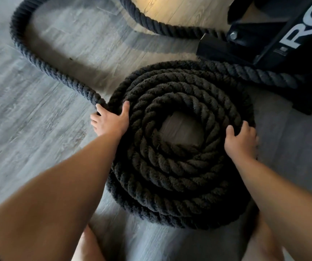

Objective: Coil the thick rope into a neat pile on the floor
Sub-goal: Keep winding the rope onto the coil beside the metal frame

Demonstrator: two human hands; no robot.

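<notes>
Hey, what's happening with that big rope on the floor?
A person is coiling a thick rope on the grey floor. Several turns already lie in a round pile. The left hand grips the outermost turn where the loose length joins; the right hand curls over the pile's opposite side. The uncoiled rest loops away toward black equipment.

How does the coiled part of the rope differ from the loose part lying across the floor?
The coiled pile is wound in tight stacked rings; the loose stretch sweeps one wide open curve. The left hand and right hand hold the coiled pile's rim, while the loose stretch runs away from them. Both are one thick, dark, twisted rope.
</notes>
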